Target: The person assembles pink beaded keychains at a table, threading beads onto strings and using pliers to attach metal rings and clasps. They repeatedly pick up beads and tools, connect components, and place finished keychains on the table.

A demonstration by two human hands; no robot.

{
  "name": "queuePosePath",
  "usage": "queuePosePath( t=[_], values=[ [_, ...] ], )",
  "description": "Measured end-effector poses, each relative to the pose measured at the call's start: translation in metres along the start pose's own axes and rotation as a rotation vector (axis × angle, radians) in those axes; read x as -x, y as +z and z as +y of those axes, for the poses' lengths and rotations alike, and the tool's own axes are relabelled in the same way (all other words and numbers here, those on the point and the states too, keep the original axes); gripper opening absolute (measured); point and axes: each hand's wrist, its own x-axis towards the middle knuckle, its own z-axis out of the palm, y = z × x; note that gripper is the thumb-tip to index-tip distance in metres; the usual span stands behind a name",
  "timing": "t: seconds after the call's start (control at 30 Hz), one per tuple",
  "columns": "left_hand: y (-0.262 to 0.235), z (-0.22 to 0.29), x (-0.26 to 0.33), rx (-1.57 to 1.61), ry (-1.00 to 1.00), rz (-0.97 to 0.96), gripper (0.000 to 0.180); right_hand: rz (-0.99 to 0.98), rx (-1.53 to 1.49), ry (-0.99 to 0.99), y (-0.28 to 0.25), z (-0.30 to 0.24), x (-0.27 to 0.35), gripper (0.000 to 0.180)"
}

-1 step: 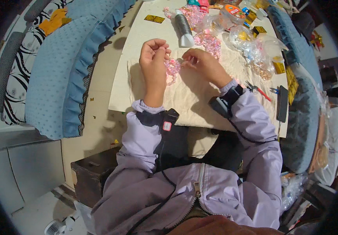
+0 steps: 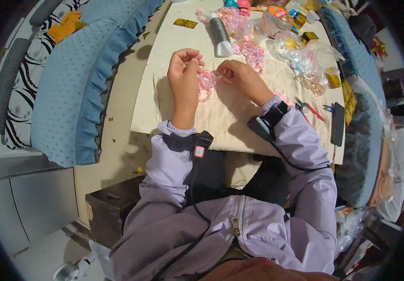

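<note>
A small string of pink, shiny beads [image 2: 206,82] hangs in a loop between my hands, above the cream cloth [image 2: 220,124]. My left hand [image 2: 183,70] is closed, with its thumb and fingertips at the upper left of the beads. From the other side my right hand [image 2: 246,79] comes close, thumb and forefinger pinched at the beads' right edge. Whatever lies in that pinch is too small to make out. Beyond my hands, a heap of pink bead strands [image 2: 254,55] rests next to a grey spool of thread [image 2: 220,33].
Red-handled pliers [image 2: 315,112] and a black flat case [image 2: 338,124] lie at the right. Clear plastic bags [image 2: 305,61] and a round tub [image 2: 279,18] crowd the far right of the white table [image 2: 146,105]. Blue padded seats [image 2: 66,89] flank it.
</note>
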Motion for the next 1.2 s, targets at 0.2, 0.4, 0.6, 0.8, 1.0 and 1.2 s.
queuePosePath(
  t=[0.2, 0.4, 0.6, 0.8, 1.0, 1.2],
  values=[
    [-0.021, -0.013, 0.010, -0.155, -0.097, -0.078, 0.016, 0.030, -0.008, 0.128, 0.014, -0.005, 0.006, 0.014],
    [-0.018, -0.008, 0.018, -0.223, -0.069, -0.163, 0.021, 0.105, -0.335, 0.095, -0.004, -0.003, 0.010, 0.013],
    [0.003, 0.006, 0.024, -0.240, -0.170, -0.442, 0.025, 0.086, -0.741, 0.128, -0.030, -0.025, 0.019, 0.014],
    [0.024, 0.007, 0.026, -0.066, -0.232, -0.602, 0.023, 0.088, -0.922, 0.134, -0.051, -0.046, 0.028, 0.013],
    [0.020, 0.001, 0.036, 0.062, -0.480, -0.647, 0.025, 0.139, -0.798, 0.190, -0.052, -0.045, 0.053, 0.021],
    [0.022, -0.006, 0.058, 0.126, -0.664, -0.605, 0.026, 0.153, -0.759, 0.282, -0.047, -0.027, 0.076, 0.019]
  ],
)
